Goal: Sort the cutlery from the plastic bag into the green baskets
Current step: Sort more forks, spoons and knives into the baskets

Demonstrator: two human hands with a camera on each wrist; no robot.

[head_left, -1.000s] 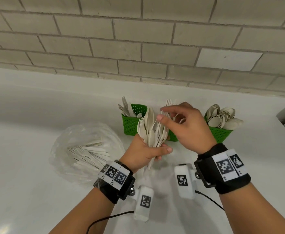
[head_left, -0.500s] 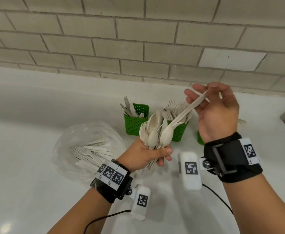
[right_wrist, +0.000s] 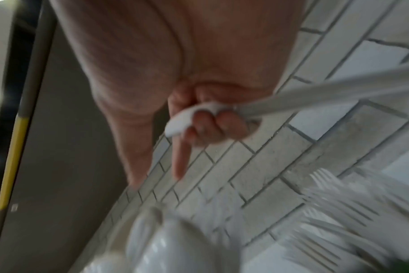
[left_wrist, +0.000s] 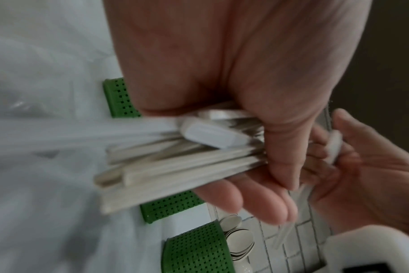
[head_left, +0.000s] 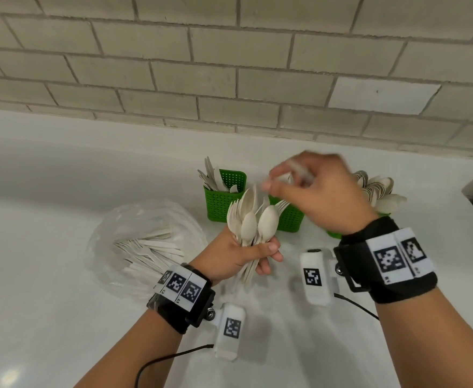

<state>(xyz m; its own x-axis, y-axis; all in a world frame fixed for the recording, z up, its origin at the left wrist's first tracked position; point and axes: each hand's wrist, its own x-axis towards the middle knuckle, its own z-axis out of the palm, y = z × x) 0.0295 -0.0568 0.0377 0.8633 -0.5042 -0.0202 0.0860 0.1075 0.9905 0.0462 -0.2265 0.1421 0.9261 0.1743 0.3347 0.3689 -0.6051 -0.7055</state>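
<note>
My left hand (head_left: 253,257) grips a bundle of white spoons and forks (head_left: 250,219) upright by the handles; their handle ends (left_wrist: 175,166) stick out below the fist. My right hand (head_left: 288,182), blurred, pinches one white piece of cutlery (right_wrist: 292,96) above the middle green basket (head_left: 290,218), which holds forks. I cannot tell which kind of piece it is. The left green basket (head_left: 221,201) holds knives. The right green basket (head_left: 334,234) is mostly hidden behind my right wrist, with spoons (head_left: 381,190) standing in it. The clear plastic bag (head_left: 143,242) lies at the left with more cutlery inside.
All of this sits on a white counter (head_left: 62,317) against a brick wall (head_left: 229,79). The baskets stand in a row near the wall, and the counter's right edge (head_left: 470,203) lies just past the spoon basket.
My right hand drew one piece out of the bundle, lifted it up and to the right, and has now swung back down and left over the middle basket. The left hand kept its grip.
</note>
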